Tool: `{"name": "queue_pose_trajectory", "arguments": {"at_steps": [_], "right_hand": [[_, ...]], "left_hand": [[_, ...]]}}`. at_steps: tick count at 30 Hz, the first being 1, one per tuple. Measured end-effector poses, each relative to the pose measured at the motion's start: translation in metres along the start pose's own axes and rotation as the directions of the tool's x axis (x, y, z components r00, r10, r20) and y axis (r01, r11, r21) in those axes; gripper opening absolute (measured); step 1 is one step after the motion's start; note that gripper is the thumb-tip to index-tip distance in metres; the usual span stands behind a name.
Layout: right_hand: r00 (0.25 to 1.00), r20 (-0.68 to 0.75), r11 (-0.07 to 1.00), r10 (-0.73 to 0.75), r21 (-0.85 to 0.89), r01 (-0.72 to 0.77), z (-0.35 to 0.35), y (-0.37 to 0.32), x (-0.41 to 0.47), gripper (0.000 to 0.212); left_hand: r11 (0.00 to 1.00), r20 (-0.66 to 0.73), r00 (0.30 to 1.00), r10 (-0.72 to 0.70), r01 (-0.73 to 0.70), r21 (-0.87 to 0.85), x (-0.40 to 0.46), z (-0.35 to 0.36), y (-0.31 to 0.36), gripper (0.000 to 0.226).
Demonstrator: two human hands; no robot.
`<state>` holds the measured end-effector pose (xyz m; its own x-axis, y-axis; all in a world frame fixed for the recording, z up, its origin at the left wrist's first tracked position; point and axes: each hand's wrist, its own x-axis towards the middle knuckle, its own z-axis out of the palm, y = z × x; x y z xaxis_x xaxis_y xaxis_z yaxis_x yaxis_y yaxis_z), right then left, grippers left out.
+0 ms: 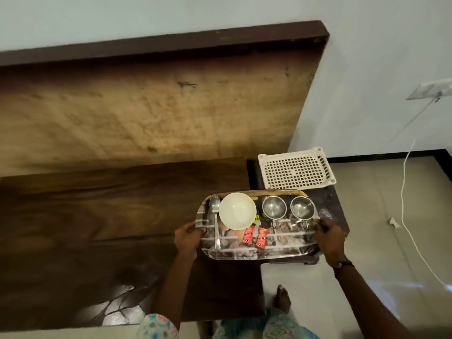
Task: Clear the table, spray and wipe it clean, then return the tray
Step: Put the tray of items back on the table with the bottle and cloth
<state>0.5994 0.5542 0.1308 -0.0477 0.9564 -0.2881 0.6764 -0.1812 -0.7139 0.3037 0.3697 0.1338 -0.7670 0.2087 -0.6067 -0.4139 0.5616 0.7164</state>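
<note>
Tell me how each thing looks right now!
Patterned rectangular tray: held at both ends.
Left hand: grips the tray's left end.
Right hand: grips the tray's right end.
White round bowl: upright, empty.
Two steel cups: upright, empty.
Steel spoon: lying flat.
Two red sachets: lying flat.
White perforated plastic tray: lying flat.

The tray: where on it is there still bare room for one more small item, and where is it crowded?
On the tray, a bare strip runs along the near edge, below the two red sachets and the steel cups. The far half is crowded: spoon, white bowl and cups stand close together. Left hand and right hand take both ends.
</note>
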Motion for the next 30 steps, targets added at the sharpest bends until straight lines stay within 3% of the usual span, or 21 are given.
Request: {"name": "queue_pose_trajectory", "arguments": {"at_steps": [5, 8, 15, 21, 25, 30], "right_hand": [[0.999, 0.045, 0.977, 0.027, 0.209, -0.036, 0.040, -0.057, -0.066, 0.018], [0.994, 0.101, 0.962, 0.038, 0.267, -0.063, 0.065, -0.073, -0.095, 0.023], [0.983, 0.178, 0.918, -0.036, 0.394, -0.038, 0.122, -0.144, -0.190, 0.022], [0.955, 0.284, 0.906, -0.090, 0.420, -0.040, 0.176, -0.176, -0.231, 0.020], [0.946, 0.308, 0.900, -0.106, 0.434, -0.040, 0.208, -0.199, -0.263, 0.019], [0.940, 0.324, 0.890, -0.105, 0.453, -0.057, 0.254, -0.216, -0.309, 0.019]], "left_hand": [[0.957, 0.014, 0.998, -0.054, 0.056, -0.284, 0.015, -0.104, 0.004, 0.032], [0.924, -0.001, 0.998, -0.056, 0.051, -0.378, 0.022, -0.157, 0.006, 0.020], [0.815, 0.022, 0.997, -0.073, 0.073, -0.575, 0.037, -0.281, 0.002, 0.016], [0.781, 0.089, 0.994, -0.069, 0.109, -0.615, 0.054, -0.373, -0.021, 0.025], [0.790, 0.139, 0.990, -0.023, 0.103, -0.604, 0.070, -0.430, -0.037, 0.042], [0.807, 0.159, 0.986, 0.043, 0.060, -0.588, 0.083, -0.493, -0.046, 0.038]]}}
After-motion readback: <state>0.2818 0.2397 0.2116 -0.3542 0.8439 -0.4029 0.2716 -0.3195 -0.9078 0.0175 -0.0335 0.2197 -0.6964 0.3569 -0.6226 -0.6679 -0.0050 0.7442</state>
